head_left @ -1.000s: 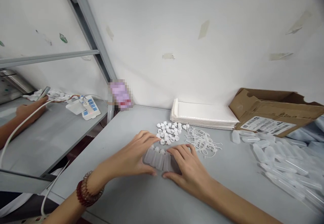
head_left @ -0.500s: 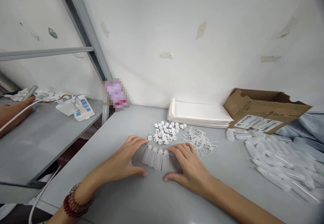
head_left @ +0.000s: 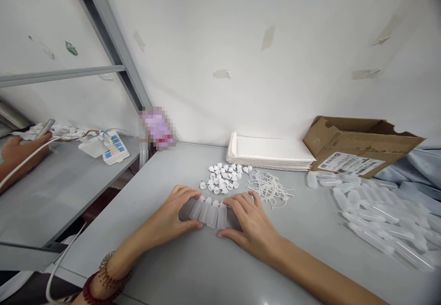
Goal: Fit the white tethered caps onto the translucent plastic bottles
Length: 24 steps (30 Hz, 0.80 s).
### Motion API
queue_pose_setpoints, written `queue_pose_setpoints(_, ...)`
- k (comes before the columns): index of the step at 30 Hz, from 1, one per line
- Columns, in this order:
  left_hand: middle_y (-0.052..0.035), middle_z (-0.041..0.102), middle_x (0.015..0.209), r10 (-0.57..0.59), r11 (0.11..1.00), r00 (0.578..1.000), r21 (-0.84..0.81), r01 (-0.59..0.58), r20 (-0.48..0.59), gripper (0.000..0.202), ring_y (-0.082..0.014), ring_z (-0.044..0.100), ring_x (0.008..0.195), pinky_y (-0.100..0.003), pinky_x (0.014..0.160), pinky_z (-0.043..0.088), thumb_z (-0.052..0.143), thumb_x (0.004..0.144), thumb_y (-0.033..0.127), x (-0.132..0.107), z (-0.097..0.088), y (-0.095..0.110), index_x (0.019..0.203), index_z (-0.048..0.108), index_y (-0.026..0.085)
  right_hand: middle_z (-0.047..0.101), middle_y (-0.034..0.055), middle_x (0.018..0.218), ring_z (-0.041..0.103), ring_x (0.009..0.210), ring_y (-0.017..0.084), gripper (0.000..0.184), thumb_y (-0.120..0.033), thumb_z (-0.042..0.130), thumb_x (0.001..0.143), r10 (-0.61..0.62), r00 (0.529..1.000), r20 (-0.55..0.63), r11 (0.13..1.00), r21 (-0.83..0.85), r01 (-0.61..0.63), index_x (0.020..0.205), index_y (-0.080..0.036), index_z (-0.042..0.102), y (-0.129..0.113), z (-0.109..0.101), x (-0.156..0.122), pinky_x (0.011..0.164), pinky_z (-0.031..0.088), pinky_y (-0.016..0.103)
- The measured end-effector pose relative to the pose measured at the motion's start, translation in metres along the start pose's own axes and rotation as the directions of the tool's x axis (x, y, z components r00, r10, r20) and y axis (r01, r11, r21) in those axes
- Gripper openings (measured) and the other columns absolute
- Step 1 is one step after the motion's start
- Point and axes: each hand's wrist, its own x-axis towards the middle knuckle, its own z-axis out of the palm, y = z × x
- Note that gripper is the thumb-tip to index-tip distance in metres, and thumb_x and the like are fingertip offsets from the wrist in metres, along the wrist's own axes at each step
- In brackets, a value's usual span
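Observation:
A row of small translucent plastic bottles point(head_left: 208, 212) lies side by side on the grey table point(head_left: 193, 268), necks pointing away from me. My left hand point(head_left: 172, 215) cups the row from the left, fingers curved over its top and thumb at its near edge. My right hand point(head_left: 253, 222) cups it from the right in the same way. Both hands press the row together between them. Just beyond lie a heap of white caps point(head_left: 223, 178) and a tangle of thin white plastic loops point(head_left: 270, 188).
A stack of white padded sheets point(head_left: 270, 151) lies by the wall, an open cardboard box point(head_left: 358, 144) to its right, loose translucent bottles point(head_left: 372, 208) spread at the right. On the left table another person's hand point(head_left: 17, 151) holds a phone beside a cable and a white device point(head_left: 112, 146).
My hands have drawn in closer on the row of bottles and squeezed it tighter. The view has shifted slightly.

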Motion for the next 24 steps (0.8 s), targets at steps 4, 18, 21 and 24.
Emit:
queue_pose_setpoints(4, -0.0056, 0.059, 0.117, -0.005, 1.000, 1.000, 0.017, 0.005, -0.025, 0.049, -0.0272, 0.047, 0.114, -0.044, 0.097, 0.044, 0.071, 0.073, 0.041, 0.001, 0.001, -0.001, 0.117, 0.055, 0.025, 0.064, 0.0111, 0.106, 0.057, 0.099, 0.028, 0.045, -0.043, 0.068, 0.078, 0.002, 1.000, -0.006, 1.000, -0.003, -0.002, 0.111, -0.017, 0.049, 0.000, 0.002, 0.001, 0.094, 0.031, 0.056)
queue_pose_setpoints(18, -0.0066, 0.056, 0.111, -0.045, 0.997, 0.997, 0.058, 0.049, -0.061, 0.052, -0.0275, 0.049, 0.109, -0.044, 0.093, 0.044, 0.066, 0.077, 0.047, -0.004, 0.006, -0.006, 0.121, 0.050, 0.023, 0.064, 0.0116, 0.107, 0.056, 0.101, 0.028, 0.048, -0.043, 0.071, 0.076, 0.018, 1.000, -0.002, 1.000, -0.016, -0.018, 0.110, -0.014, 0.051, 0.000, 0.007, 0.006, 0.095, 0.032, 0.055)
queue_pose_setpoints(21, -0.0065, 0.056, 0.111, -0.067, 0.995, 0.997, 0.069, 0.069, -0.031, 0.056, -0.0275, 0.049, 0.109, -0.044, 0.094, 0.042, 0.066, 0.078, 0.045, -0.004, 0.003, -0.006, 0.126, 0.046, 0.024, 0.064, 0.0117, 0.108, 0.056, 0.102, 0.029, 0.048, -0.043, 0.070, 0.077, 0.018, 1.000, -0.001, 1.000, -0.006, -0.018, 0.111, -0.015, 0.051, 0.000, 0.006, 0.006, 0.095, 0.032, 0.055)
queue_pose_setpoints(24, -0.0055, 0.055, 0.110, -0.072, 0.996, 0.994, 0.065, 0.067, 0.079, 0.065, -0.0274, 0.050, 0.107, -0.042, 0.095, 0.041, 0.069, 0.074, 0.044, 0.002, -0.007, -0.004, 0.131, 0.042, 0.026, 0.064, 0.0119, 0.108, 0.056, 0.102, 0.029, 0.049, -0.044, 0.070, 0.077, 0.019, 1.000, 0.002, 1.000, -0.002, -0.019, 0.111, -0.015, 0.051, 0.000, 0.006, 0.006, 0.094, 0.032, 0.055)
